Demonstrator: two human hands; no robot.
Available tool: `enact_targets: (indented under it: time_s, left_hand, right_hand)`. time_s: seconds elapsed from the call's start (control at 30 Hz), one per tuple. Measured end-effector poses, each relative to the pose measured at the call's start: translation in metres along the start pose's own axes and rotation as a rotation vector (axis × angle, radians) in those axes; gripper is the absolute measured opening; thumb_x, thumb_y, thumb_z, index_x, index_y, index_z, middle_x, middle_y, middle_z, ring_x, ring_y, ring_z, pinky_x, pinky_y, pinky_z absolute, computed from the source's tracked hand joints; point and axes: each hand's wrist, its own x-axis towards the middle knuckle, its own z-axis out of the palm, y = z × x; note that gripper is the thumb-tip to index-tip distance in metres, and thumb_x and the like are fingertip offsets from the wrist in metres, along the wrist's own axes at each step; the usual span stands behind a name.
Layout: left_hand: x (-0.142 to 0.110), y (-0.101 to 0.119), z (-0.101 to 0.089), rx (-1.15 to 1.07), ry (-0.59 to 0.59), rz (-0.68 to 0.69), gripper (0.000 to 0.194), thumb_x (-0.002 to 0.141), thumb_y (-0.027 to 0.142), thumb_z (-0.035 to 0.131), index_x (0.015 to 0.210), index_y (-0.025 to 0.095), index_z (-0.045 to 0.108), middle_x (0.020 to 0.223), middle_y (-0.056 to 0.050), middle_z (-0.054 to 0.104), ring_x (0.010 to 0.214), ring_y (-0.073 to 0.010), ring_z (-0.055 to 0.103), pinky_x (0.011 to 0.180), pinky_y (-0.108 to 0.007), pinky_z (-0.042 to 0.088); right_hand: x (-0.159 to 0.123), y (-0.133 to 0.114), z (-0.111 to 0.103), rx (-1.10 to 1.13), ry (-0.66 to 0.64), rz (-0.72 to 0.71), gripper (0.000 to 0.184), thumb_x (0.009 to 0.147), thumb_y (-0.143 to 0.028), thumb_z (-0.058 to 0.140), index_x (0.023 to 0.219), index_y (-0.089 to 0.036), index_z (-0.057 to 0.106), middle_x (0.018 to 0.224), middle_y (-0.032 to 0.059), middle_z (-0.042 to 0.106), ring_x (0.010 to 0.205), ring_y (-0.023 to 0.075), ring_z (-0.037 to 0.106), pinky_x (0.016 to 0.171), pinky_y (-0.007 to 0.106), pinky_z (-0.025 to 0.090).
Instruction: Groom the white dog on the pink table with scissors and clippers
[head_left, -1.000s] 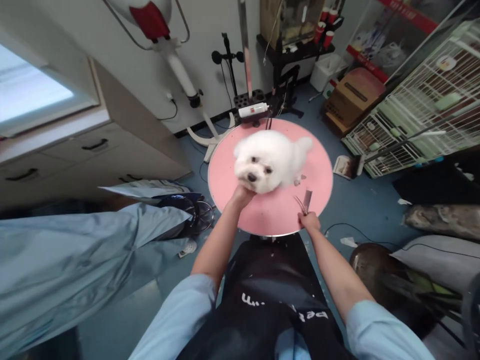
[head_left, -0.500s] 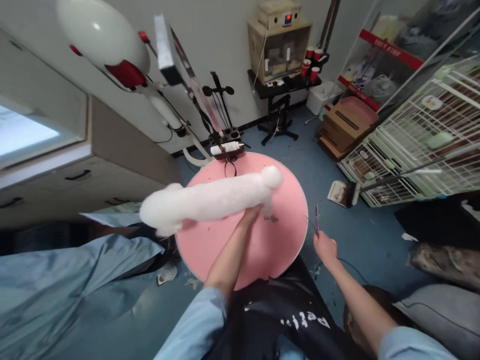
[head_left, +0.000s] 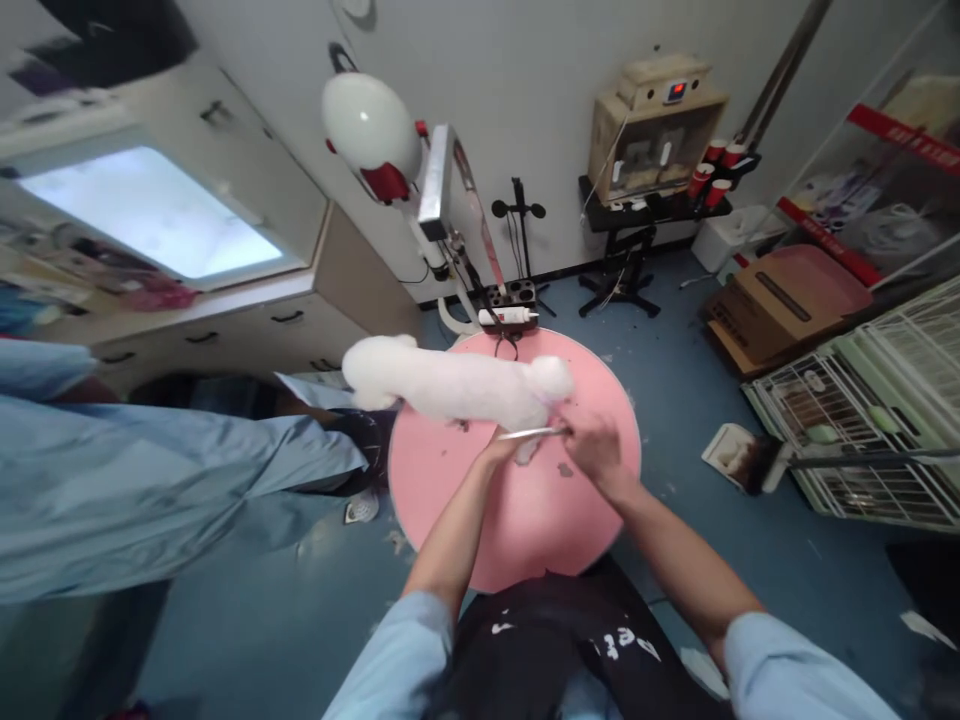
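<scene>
A white, fluffy dog (head_left: 457, 385) stands on a round pink table (head_left: 495, 540), its body stretched left to right. My left hand (head_left: 495, 450) is at one of its legs (head_left: 528, 450) on the right, fingers closed around it, though partly hidden. My right hand (head_left: 596, 445) is closed on a pair of scissors (head_left: 536, 433). The blades point left, across the front of the leg and close to my left hand. Small tufts of cut hair (head_left: 565, 469) lie on the table.
Behind the table stand a metal arm post (head_left: 480, 215), a white bottle (head_left: 508, 315) in a holder, and a white dryer (head_left: 371, 125). A person in a blue garment (head_left: 187, 480) is at left. Wire cages (head_left: 862, 430) and a dustpan (head_left: 739, 455) are at right.
My right hand has brought the scissors in from beyond the table's right edge to the dog's leg. My left hand stays by the leg. The view has shifted left.
</scene>
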Motion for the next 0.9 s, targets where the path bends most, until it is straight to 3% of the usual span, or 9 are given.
enact_targets:
  time_s: [0.03, 0.1, 0.2, 0.27, 0.33, 0.43, 0.57, 0.7, 0.9]
  left_hand:
    - [-0.005, 0.0, -0.004, 0.012, -0.064, 0.017, 0.064, 0.067, 0.026, 0.088, 0.126, 0.012, 0.068, 0.139, -0.023, 0.066, 0.135, -0.0398, 0.058, 0.113, -0.05, 0.048]
    - [-0.016, -0.008, -0.015, 0.053, -0.132, -0.019, 0.089, 0.056, 0.023, 0.093, 0.139, 0.014, 0.062, 0.158, -0.023, 0.052, 0.147, -0.0408, 0.047, 0.122, -0.05, 0.04]
    - [-0.039, -0.033, -0.036, 0.133, -0.163, -0.187, 0.084, 0.045, 0.018, 0.094, 0.125, 0.013, 0.069, 0.151, -0.024, 0.058, 0.143, -0.0453, 0.05, 0.121, -0.052, 0.042]
    - [-0.059, -0.053, -0.054, 0.16, -0.174, -0.248, 0.072, 0.041, 0.019, 0.092, 0.11, 0.014, 0.073, 0.137, -0.021, 0.069, 0.135, -0.0464, 0.056, 0.117, -0.053, 0.045]
    - [-0.08, -0.069, -0.074, 0.179, -0.21, -0.283, 0.061, 0.038, 0.021, 0.091, 0.096, 0.017, 0.074, 0.122, -0.017, 0.076, 0.126, -0.0462, 0.061, 0.115, -0.054, 0.046]
    - [-0.105, -0.08, -0.097, 0.171, -0.283, -0.28, 0.047, 0.036, 0.025, 0.09, 0.081, 0.02, 0.075, 0.104, -0.012, 0.079, 0.116, -0.0443, 0.065, 0.111, -0.054, 0.05]
    - [-0.121, -0.079, -0.11, 0.151, -0.324, -0.247, 0.041, 0.04, 0.03, 0.089, 0.079, 0.022, 0.077, 0.106, -0.01, 0.079, 0.117, -0.0428, 0.065, 0.108, -0.051, 0.051]
    - [-0.128, -0.072, -0.118, 0.18, -0.331, -0.278, 0.041, 0.04, 0.023, 0.084, 0.08, 0.02, 0.079, 0.102, -0.008, 0.079, 0.114, -0.0413, 0.066, 0.107, -0.049, 0.052]
    - [-0.148, -0.068, -0.14, 0.21, -0.319, -0.281, 0.048, 0.04, 0.025, 0.083, 0.088, 0.028, 0.082, 0.108, -0.001, 0.08, 0.119, -0.0401, 0.066, 0.111, -0.048, 0.049]
  right_hand:
    - [0.012, 0.002, -0.013, -0.023, 0.039, 0.042, 0.024, 0.09, -0.012, 0.055, 0.08, -0.018, 0.076, 0.077, 0.0088, 0.073, 0.073, 0.0202, 0.059, 0.072, 0.032, 0.034]
    - [0.027, 0.008, -0.035, 0.016, 0.034, -0.028, 0.023, 0.091, -0.016, 0.056, 0.084, -0.018, 0.077, 0.079, 0.0089, 0.073, 0.075, 0.0202, 0.06, 0.075, 0.031, 0.036]
    - [0.045, 0.015, -0.042, 0.225, -0.214, -0.286, 0.018, 0.092, -0.023, 0.061, 0.087, -0.02, 0.079, 0.079, 0.0057, 0.072, 0.077, 0.0185, 0.062, 0.081, 0.03, 0.04]
    - [0.056, 0.019, -0.028, 0.356, -0.458, -0.298, 0.016, 0.088, -0.027, 0.065, 0.08, -0.021, 0.077, 0.074, 0.0032, 0.07, 0.072, 0.0171, 0.06, 0.074, 0.028, 0.041]
    - [0.058, 0.022, -0.004, 0.4, -0.59, -0.142, 0.021, 0.085, -0.031, 0.065, 0.068, -0.02, 0.07, 0.066, 0.001, 0.063, 0.065, 0.0162, 0.055, 0.065, 0.027, 0.038]
    - [0.037, 0.023, 0.038, 0.441, -0.508, 0.117, 0.036, 0.086, -0.047, 0.061, 0.06, -0.022, 0.059, 0.059, 0.0, 0.057, 0.062, 0.0167, 0.051, 0.06, 0.027, 0.036]
    - [-0.003, 0.012, 0.082, 0.502, -0.526, 0.197, 0.042, 0.09, -0.056, 0.051, 0.064, -0.022, 0.058, 0.06, 0.0009, 0.057, 0.061, 0.0185, 0.053, 0.06, 0.029, 0.041]
    - [-0.012, 0.001, 0.102, 0.226, -0.526, 0.305, 0.04, 0.095, -0.042, 0.043, 0.069, -0.021, 0.064, 0.062, 0.0038, 0.061, 0.068, 0.0219, 0.059, 0.063, 0.029, 0.04]
    - [0.003, -0.006, 0.121, -0.019, -0.584, 0.378, 0.016, 0.084, -0.015, 0.063, 0.077, -0.018, 0.076, 0.089, 0.0082, 0.079, 0.092, 0.0212, 0.069, 0.086, 0.03, 0.04]
